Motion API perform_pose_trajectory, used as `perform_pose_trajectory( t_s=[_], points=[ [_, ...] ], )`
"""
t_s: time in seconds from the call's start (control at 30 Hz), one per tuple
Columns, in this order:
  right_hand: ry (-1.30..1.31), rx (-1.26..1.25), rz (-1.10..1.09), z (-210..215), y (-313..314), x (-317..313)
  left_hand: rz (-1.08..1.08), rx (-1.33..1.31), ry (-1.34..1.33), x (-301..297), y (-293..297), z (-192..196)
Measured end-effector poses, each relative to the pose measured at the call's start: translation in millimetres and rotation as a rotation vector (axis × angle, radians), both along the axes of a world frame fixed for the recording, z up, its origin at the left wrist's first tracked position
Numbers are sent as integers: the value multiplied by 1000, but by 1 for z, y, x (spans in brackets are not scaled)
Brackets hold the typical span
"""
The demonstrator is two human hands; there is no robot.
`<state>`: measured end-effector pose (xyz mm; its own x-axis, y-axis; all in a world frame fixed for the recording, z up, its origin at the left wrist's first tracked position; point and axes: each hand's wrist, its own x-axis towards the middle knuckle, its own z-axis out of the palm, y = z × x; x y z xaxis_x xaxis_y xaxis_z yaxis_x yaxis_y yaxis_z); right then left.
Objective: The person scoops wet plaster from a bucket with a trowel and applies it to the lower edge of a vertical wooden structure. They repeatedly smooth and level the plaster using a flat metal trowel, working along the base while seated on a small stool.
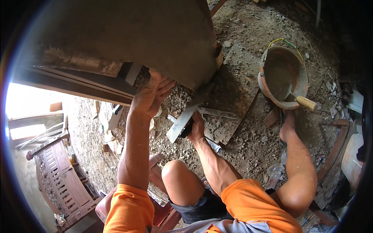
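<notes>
My right hand (197,126) is wrapped round the dark handle of a plastering trowel (182,125). The trowel's long metal blade slants up toward the lower edge of a grey plastered surface (136,39), and its far end blurs into shadow there. Against that surface's lower edge, my left hand (154,95) is raised with its fingers stretched out and nothing seen in it. Some fingertips are partly hidden by the edge. Beneath the trowel lies a mortar-smeared board (233,93), with a narrow metal strip (217,113) on it.
At the right stands a bucket (264,83) of grey mortar, a wooden-handled trowel (306,103) resting in it beside my foot. Rubble and gravel (248,151) cover the ground. A carved wooden bench (64,174) stands far left. Dark framing (89,87) runs below the plastered surface.
</notes>
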<state>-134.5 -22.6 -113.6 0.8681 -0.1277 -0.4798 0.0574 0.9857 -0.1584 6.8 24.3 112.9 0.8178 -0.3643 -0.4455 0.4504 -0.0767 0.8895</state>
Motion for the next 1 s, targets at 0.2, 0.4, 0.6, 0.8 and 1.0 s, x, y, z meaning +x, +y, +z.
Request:
perform_pose_trajectory(
  t_s=[0.2,0.4,0.6,0.8,1.0],
  points=[
    [86,-32,-52,51,-5,5,-4,25,24,4,6,-3],
    [18,-134,-51,112,-11,5,-24,46,6,4,6,1],
    [-151,-193,-31,114,-10,-3,8,58,16,2,4,4],
    [-52,82,-109,37,-26,5,-34,67,3,3,4,4],
    [285,-456,31,16,-20,28,-54,56,-18,2,5,3]
  ],
)
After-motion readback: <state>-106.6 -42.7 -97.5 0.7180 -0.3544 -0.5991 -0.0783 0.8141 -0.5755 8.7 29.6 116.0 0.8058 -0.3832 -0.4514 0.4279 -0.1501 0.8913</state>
